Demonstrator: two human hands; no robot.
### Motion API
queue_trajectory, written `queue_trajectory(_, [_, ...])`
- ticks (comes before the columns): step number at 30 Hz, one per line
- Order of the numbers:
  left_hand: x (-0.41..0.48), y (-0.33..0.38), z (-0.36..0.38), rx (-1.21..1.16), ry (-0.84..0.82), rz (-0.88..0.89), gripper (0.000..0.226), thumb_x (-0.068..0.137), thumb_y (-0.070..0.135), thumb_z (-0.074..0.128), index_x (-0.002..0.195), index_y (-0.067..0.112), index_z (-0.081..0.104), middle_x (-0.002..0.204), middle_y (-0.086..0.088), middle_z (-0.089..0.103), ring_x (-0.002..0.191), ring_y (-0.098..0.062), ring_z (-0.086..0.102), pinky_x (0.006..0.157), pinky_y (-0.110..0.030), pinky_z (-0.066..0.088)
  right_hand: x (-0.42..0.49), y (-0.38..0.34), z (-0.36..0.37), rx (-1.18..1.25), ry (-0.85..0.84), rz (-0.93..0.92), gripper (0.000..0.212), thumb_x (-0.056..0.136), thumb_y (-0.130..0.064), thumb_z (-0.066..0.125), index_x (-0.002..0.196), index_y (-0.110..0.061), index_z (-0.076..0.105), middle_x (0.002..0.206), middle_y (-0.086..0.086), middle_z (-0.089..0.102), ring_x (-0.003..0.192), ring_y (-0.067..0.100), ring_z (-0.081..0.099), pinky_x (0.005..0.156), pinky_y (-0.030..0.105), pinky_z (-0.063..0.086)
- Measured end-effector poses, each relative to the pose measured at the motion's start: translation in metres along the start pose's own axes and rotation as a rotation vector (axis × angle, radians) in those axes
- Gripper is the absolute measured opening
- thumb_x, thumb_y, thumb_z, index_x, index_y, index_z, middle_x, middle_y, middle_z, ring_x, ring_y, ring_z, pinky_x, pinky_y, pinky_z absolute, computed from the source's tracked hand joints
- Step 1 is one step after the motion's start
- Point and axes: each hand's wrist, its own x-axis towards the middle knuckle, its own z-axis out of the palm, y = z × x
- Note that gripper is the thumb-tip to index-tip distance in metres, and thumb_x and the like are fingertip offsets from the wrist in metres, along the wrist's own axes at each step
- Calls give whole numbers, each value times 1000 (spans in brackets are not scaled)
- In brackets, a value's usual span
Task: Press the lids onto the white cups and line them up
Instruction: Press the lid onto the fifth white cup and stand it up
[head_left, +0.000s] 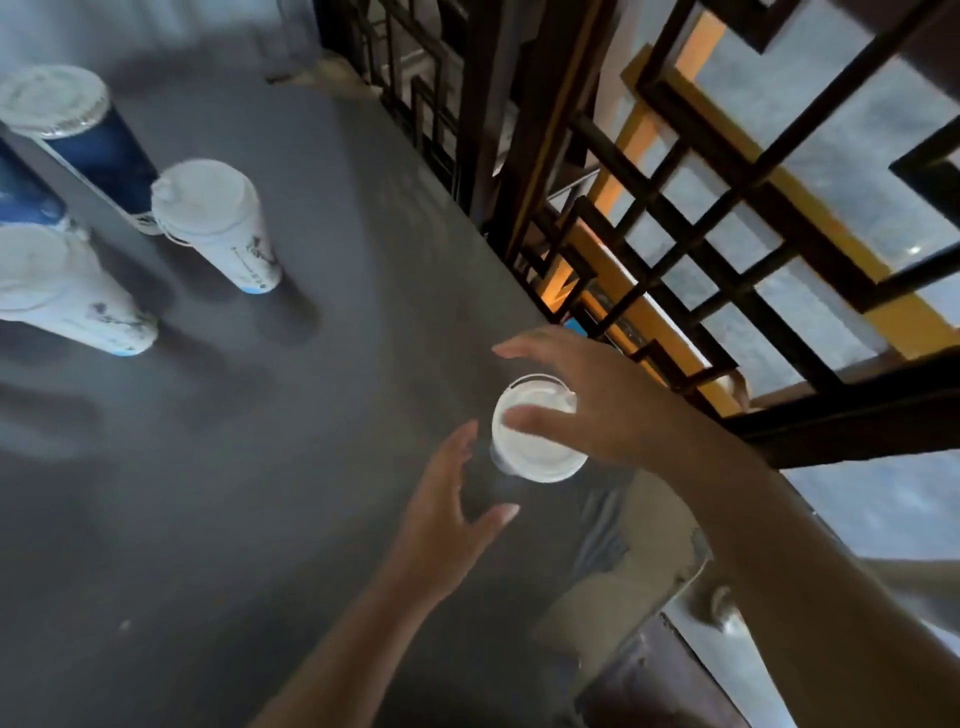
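Observation:
A white cup with a white lid stands near the right edge of the grey table. My right hand hovers over it with fingers spread, one finger lying across the lid. My left hand is open just left of the cup, fingers apart, not touching it. At the far left stand lidded cups: a white one, another white one and a blue one. The picture is blurred.
A dark wooden lattice screen runs along the table's right edge, with yellow beams behind it. A second blue cup shows at the left border. The table edge drops away at lower right.

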Motion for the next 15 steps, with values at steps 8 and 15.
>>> queue_trajectory(8, [15, 25, 23, 48, 65, 78, 72, 75, 38, 78, 137, 44, 42, 132, 26, 56, 122, 5, 54, 96, -13, 45, -34, 18, 22, -93, 14, 29, 83, 75, -47, 76, 141, -47, 26, 149, -19, 29, 132, 10, 36, 102, 37, 47])
queue_trajectory(15, [-33, 16, -20, -62, 82, -8, 58, 75, 26, 74, 125, 44, 54, 116, 19, 69, 107, -3, 66, 83, -18, 54, -30, -33, 46, -87, 24, 8, 75, 79, -56, 67, 144, -34, 37, 145, -13, 43, 126, 13, 48, 94, 29, 40])
